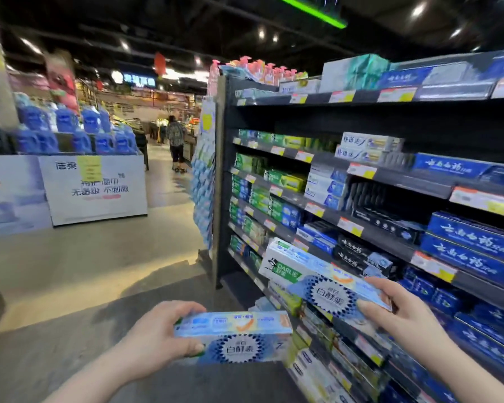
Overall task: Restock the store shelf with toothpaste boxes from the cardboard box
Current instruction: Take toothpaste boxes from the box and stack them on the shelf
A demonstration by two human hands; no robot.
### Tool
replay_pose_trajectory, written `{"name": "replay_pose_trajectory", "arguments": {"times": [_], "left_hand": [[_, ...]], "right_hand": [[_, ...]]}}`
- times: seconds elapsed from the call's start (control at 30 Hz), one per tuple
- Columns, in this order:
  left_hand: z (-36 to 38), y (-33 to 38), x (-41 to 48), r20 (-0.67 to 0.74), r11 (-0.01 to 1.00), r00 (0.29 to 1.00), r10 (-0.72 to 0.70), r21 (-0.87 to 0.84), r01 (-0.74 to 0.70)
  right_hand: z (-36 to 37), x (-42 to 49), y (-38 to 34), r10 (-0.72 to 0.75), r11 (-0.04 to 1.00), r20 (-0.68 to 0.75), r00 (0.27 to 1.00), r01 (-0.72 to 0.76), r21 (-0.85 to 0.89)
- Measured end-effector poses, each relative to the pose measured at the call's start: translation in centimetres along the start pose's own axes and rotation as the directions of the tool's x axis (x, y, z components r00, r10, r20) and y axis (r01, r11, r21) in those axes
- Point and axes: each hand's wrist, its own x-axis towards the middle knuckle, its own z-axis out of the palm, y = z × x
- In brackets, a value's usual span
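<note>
Nearest the camera, the left hand (157, 333) grips one end of a light-blue toothpaste box (233, 337), thumb on top and fingers below, holding it level over the floor and clear of the shelving. A little further out, the right hand (396, 309) is closed on the near end of a second toothpaste box (326, 282) of the same design, angled toward the store shelf (390, 239), with its far end close to the lower tiers. It is not yet resting on a shelf board, so by this view neither box has been placed.

Beyond the hands, the shelf already carries many rows of green, white, black and blue cartons, with dark gaps in several tiers; which gap these boxes belong in cannot be told. The cardboard box is out of view, so how much stock is left is unknown. The job looks mid-way: two boxes in hand, placing still to do. Further off, the aisle opens onto a display stand (93, 187) stacked with blue bottles.
</note>
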Motion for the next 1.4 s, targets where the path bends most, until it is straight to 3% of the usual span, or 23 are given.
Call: {"name": "replay_pose_trajectory", "arguments": {"times": [0.3,0.7,0.9,1.23,1.4], "left_hand": [[-3.3,-6.2,10.9,0.059,0.999,0.998,0.021,-0.051,-0.018],[-6.3,-8.8,31.9,0.068,0.991,0.993,0.099,-0.092,-0.093],[-4.9,-9.3,42.1,0.179,0.987,0.976,0.120,-0.125,-0.099],[-1.2,-8.3,57.3,0.396,0.931,0.851,0.346,-0.261,-0.257],[-1.6,-7.4,63.4,0.420,0.884,0.781,0.462,-0.293,-0.365]], "right_hand": [[4.4,10.8,-3.9,0.010,0.998,-0.050,0.999,-0.013,-0.063],[6.0,31.2,-4.5,-0.021,0.999,-0.125,0.992,0.026,0.035],[4.7,37.9,-3.8,0.044,0.995,-0.207,0.977,-0.025,0.094],[2.4,42.0,-3.7,0.146,0.989,-0.418,0.897,-0.135,0.057],[1.8,44.5,-5.5,0.101,0.991,-0.542,0.834,-0.132,-0.018]]}}
